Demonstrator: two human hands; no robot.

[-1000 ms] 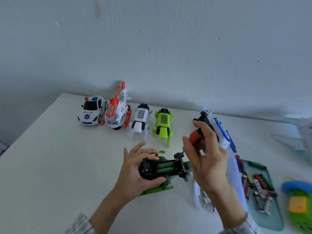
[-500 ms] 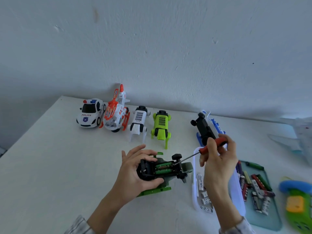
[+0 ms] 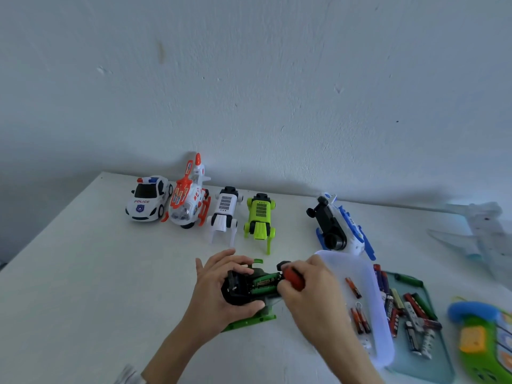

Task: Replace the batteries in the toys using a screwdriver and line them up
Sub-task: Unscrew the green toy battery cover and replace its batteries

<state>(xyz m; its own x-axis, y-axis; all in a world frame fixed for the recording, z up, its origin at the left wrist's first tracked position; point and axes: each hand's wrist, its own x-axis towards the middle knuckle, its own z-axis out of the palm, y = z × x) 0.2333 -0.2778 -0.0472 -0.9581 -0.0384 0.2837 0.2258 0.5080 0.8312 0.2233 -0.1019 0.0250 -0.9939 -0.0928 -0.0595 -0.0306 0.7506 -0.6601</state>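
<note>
A pale wall (image 3: 277, 79) fills the upper half of the frame; below it a white table (image 3: 83, 286) spans the lower half. Along the table's far edge, left of centre, stand four toys in a row: a police car (image 3: 148, 199), an orange-and-white helicopter (image 3: 188, 200), a white robot dog (image 3: 225, 212) and a lime-green robot dog (image 3: 260, 217). Right of centre a blue-and-white helicopter (image 3: 339, 225) lies on its side. At lower right a clear plastic tub (image 3: 365, 275) holding loose batteries overlaps a teal tray (image 3: 432, 364) with more batteries (image 3: 415, 317), and a green-and-blue toy (image 3: 487, 342) sits at the frame's right edge. At lower centre the left hand (image 3: 219, 297) has its fingers wrapped around an upturned dark-green toy (image 3: 249, 286), whose open compartment shows green batteries. The right hand (image 3: 310, 289), touching that toy's right end, has its fingers closed on a red-handled screwdriver (image 3: 293, 277); its tip is hidden.
</note>
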